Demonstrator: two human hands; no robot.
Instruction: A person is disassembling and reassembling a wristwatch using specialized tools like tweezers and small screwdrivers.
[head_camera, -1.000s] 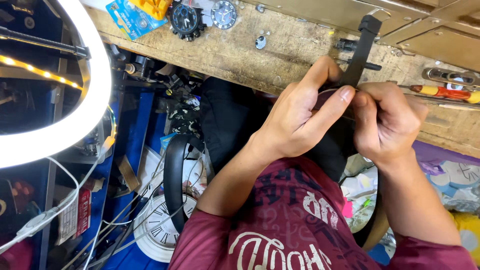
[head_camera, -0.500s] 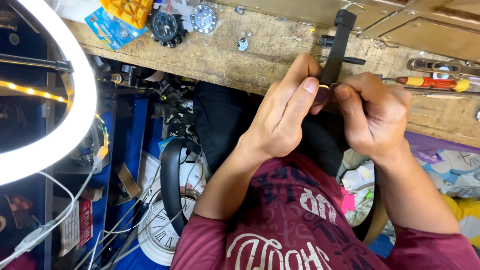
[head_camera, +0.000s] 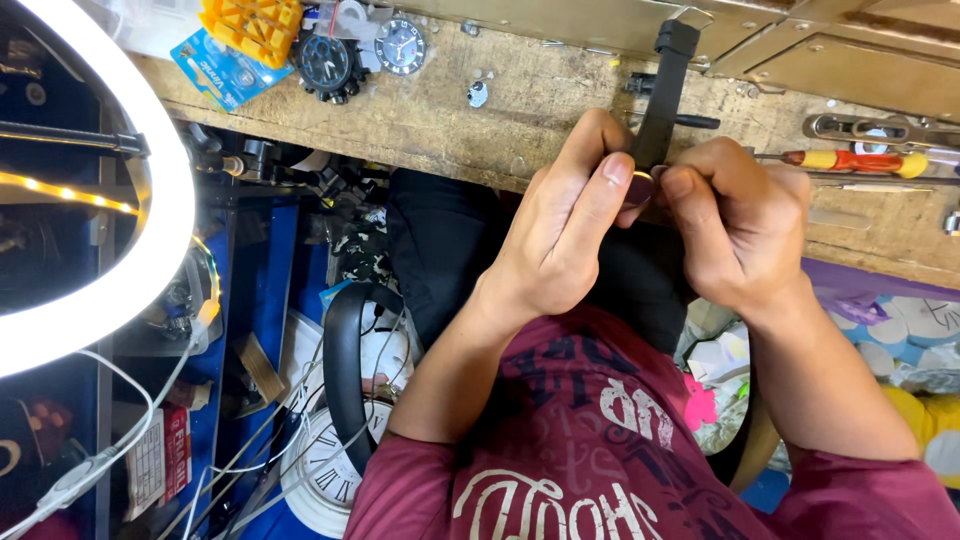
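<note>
I had my left hand (head_camera: 560, 240) and right hand (head_camera: 735, 225) both pinching a black watch strap (head_camera: 662, 95) upright over the wooden worktop (head_camera: 440, 120); screwdriver (head_camera: 850, 160) lay just right.

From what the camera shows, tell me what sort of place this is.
Probably a watch and clock repair bench. Both hands, left hand and right hand, pinch a black watch strap over a worn wooden worktop; two watch heads and a screwdriver lie on it, a wall clock below.
</note>
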